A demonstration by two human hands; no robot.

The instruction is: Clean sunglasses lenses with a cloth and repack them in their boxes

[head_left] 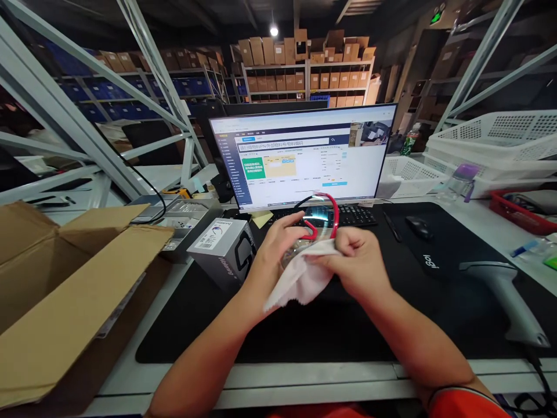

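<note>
Head view: L hand [275, 247] fingers part-curled, gripping red/blk curved item [335, 217]; R hand [361, 261] fingers closed, pinching white cloth [304, 278] up agst it. Item's held above blk mat [322, 337], monitor [300, 157] approx 12 o'clock; grey box [224, 249] at L hand's 9.

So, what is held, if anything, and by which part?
Left hand: red-rimmed object, by its left side; right hand: white cloth, by its upper edge.

Desk mat [304, 339]: small box [220, 252] left, scanner [517, 307] right

Open carton [82, 302] left of small box. Monitor [304, 154] behind keyboard [359, 216]. Mouse [419, 227] on mat, beyond scanner. Cloth [300, 280] between left hand [276, 249] and right hand [363, 258]. Baskets [500, 136] right of monitor.
</note>
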